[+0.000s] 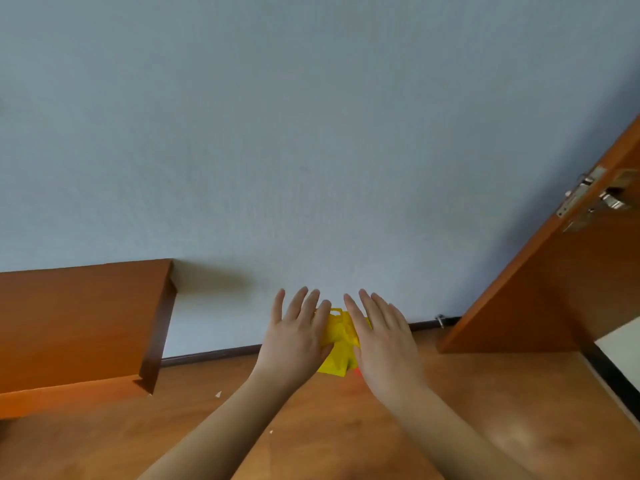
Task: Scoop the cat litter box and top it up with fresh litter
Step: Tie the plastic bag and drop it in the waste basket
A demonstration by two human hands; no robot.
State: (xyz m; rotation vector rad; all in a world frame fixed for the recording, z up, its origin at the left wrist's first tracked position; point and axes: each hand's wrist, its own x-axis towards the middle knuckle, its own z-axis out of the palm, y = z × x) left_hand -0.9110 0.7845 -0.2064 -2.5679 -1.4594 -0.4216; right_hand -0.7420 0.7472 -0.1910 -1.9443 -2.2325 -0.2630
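A crumpled yellow plastic bag lies on the wooden floor against the base of the wall, partly hidden behind both hands. My left hand is held flat with fingers spread, in front of the bag's left side. My right hand is also flat with fingers apart, covering the bag's right side. Neither hand grips anything. A small red patch shows below the bag. No litter box or scoop is in view.
A brown wooden cabinet stands at the left against the pale blue wall. An open wooden door with a metal latch stands at the right. Small white scraps lie on the floor.
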